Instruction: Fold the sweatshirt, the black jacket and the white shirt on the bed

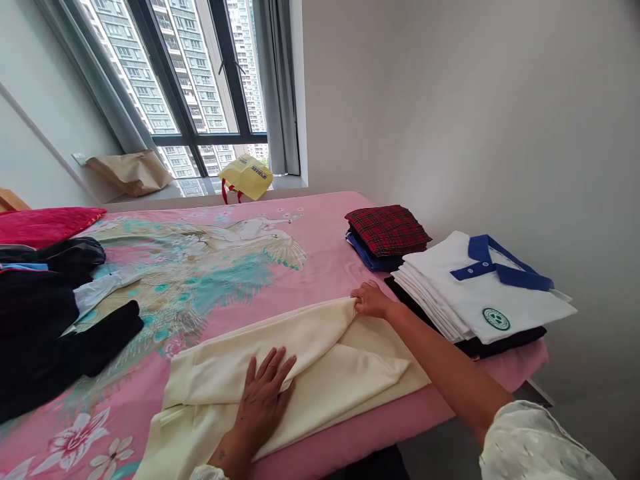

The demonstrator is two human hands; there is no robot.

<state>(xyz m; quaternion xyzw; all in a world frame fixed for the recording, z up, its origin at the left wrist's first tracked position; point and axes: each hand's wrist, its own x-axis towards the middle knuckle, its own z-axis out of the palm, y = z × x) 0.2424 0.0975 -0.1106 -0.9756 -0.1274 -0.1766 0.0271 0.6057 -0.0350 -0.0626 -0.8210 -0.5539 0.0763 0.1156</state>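
Note:
Cream trousers (310,340) lie spread along the near edge of the bed, one part lapped over another with loose folds toward the right. My left hand (265,397) rests flat on the fabric with its fingers outstretched. At the far right edge of the trousers, my right hand (371,300) has its fingers closed on the cloth; the fingertips are partly hidden. Just beyond that hand stands a stack of folded white polo shirts (500,287), the top one with a blue collar and a round green badge.
Behind the polo stack sits a folded red plaid garment (389,230) on blue cloth. Dark clothes (45,327) lie heaped at left, near a red cushion (45,225). A yellow bag (247,177) and brown paper bag (131,173) rest by the window. Pink patterned bedding (325,233) covers the bed.

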